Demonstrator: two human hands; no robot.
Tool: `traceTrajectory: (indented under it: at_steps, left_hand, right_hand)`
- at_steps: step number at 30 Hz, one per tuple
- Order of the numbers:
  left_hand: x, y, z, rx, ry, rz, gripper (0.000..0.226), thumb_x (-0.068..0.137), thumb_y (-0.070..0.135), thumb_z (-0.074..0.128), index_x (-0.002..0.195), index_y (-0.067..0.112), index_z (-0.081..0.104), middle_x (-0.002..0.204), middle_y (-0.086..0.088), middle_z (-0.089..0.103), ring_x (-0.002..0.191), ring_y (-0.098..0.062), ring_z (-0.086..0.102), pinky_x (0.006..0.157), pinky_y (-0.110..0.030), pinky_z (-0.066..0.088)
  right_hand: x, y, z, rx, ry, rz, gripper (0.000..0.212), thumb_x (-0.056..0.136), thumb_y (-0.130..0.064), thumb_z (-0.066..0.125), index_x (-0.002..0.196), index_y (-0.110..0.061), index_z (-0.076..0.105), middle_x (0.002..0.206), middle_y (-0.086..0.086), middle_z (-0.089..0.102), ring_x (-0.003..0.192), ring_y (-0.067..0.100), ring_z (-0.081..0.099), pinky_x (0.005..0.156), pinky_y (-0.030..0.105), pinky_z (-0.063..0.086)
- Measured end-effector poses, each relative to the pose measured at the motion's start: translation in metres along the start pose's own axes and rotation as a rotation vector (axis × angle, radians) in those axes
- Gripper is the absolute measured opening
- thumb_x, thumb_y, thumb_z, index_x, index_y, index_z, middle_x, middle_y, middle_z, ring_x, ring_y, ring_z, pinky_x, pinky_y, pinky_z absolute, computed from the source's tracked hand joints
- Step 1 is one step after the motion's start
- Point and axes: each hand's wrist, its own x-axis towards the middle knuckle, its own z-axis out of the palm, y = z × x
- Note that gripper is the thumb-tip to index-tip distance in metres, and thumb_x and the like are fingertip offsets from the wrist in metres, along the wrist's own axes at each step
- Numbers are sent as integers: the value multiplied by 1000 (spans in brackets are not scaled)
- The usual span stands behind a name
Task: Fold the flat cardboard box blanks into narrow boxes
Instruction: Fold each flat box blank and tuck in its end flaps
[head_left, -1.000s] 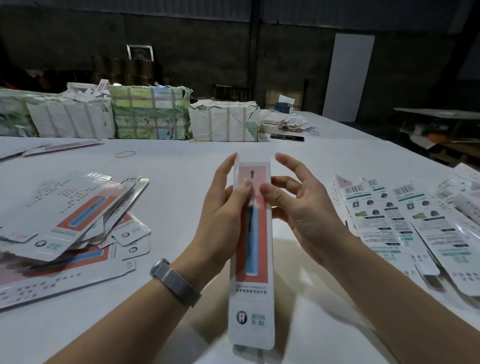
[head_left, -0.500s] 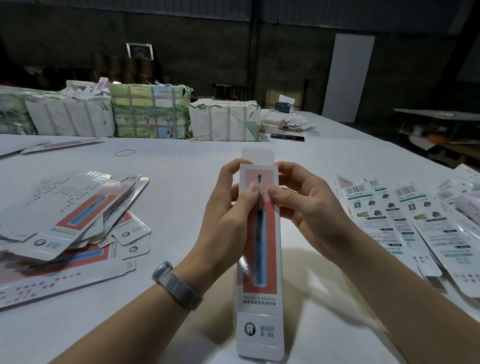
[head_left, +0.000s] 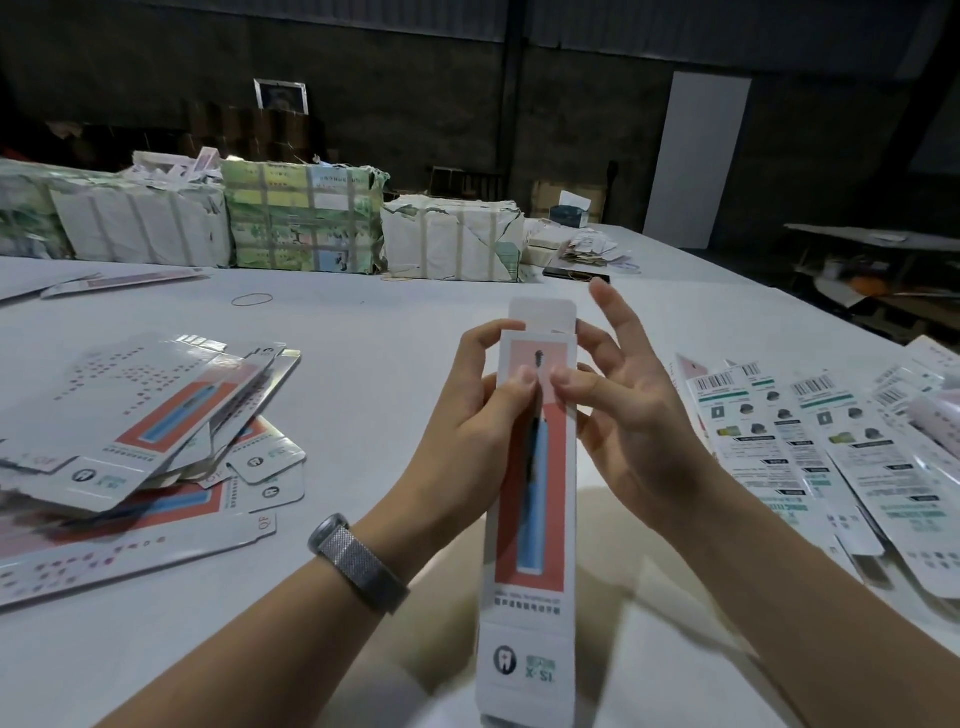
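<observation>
A narrow white box (head_left: 532, 519) with a red panel and a blue toothbrush picture stands upright in the middle, its white top flap raised. My left hand (head_left: 467, 436) grips its upper left side, thumb on the front and fingers behind. My right hand (head_left: 623, 410) pinches the upper right edge with its thumb on the front while the index finger points up, straight. A heap of flat blanks (head_left: 140, 441) lies on the white table (head_left: 395, 332) at the left. Folded boxes (head_left: 821, 457) lie in a row at the right, barcodes up.
Wrapped paper bundles (head_left: 301, 223) line the table's far edge. A rubber band (head_left: 252, 300) lies on the table behind the blanks. A dark phone (head_left: 574, 272) and loose scraps sit at the back right. The table's right edge drops to a dark floor.
The box's top flap has come up higher above the body. My right hand's fingers have spread, the index finger now pointing up. The box sits slightly lower and closer.
</observation>
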Motion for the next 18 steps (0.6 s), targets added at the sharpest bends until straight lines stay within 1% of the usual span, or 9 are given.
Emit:
traceTrajectory:
  at_steps: [1, 3, 6, 8, 11, 13, 14, 16, 18]
  left_hand:
    - [0, 0, -1, -1, -1, -5, 22, 107, 26, 43, 123, 41, 41, 98, 11, 72, 77, -11, 72, 67, -21, 57]
    - [-1, 0, -2, -7, 9, -19, 25, 107, 28, 43, 123, 45, 34, 94, 6, 72, 76, -13, 72, 68, -23, 58]
    - [-2, -1, -2, -12, 11, -46, 30, 107, 30, 44, 121, 50, 27, 88, -2, 72, 70, -12, 71, 68, -23, 58]
    - [0, -2, -1, 5, 20, -43, 27, 107, 31, 44, 124, 48, 31, 87, 1, 72, 70, -10, 71, 66, -21, 56]
    - [1, -5, 1, 53, 17, -30, 20, 106, 35, 45, 120, 49, 39, 91, 13, 71, 78, -9, 73, 65, -19, 56]
    - [1, -6, 1, 89, 17, -17, 20, 104, 41, 47, 119, 51, 38, 92, 12, 70, 82, -11, 73, 67, -21, 57]
    - [1, -7, 0, 93, 19, -12, 21, 101, 45, 48, 119, 52, 38, 91, 10, 69, 82, -12, 73, 68, -22, 58]
    - [0, -8, 0, 95, 17, -9, 26, 94, 51, 48, 118, 53, 37, 89, 9, 68, 82, -12, 73, 67, -22, 57]
    - [0, -8, 0, 107, 14, -6, 29, 93, 53, 47, 120, 53, 37, 89, 10, 68, 81, -13, 73, 66, -22, 57]
  right_hand:
    - [0, 0, 0, 6, -2, 3, 76, 77, -15, 71, 140, -44, 41, 128, -4, 64, 115, 24, 66, 87, 35, 57]
    - [0, 0, 0, 35, -9, 6, 73, 76, -11, 70, 139, -38, 44, 119, -3, 67, 112, 25, 67, 86, 34, 57]
    - [0, -2, -1, 72, -28, 17, 59, 75, -4, 68, 128, -27, 56, 112, 4, 66, 101, 27, 66, 86, 32, 57]
    - [-1, -3, 1, 81, -39, 24, 49, 77, -3, 67, 121, -23, 61, 111, 6, 65, 97, 27, 66, 86, 33, 57]
    - [-1, -3, 2, 38, -9, 55, 33, 85, -8, 66, 115, -21, 66, 112, 10, 66, 96, 23, 67, 86, 35, 57]
    - [-2, -4, 2, -4, -5, 66, 24, 90, -11, 61, 114, -16, 67, 115, 13, 66, 97, 23, 68, 86, 34, 58]
    - [-1, -5, 2, -20, -10, 58, 23, 88, -12, 61, 111, -12, 67, 111, 12, 67, 95, 23, 68, 83, 33, 58]
    - [-1, -7, 1, -31, -17, 50, 22, 83, -12, 66, 105, -9, 68, 101, 9, 69, 90, 22, 69, 76, 29, 58]
    - [0, -8, -1, -32, -13, 51, 18, 83, -11, 70, 101, -10, 69, 98, 7, 69, 88, 21, 69, 74, 28, 57]
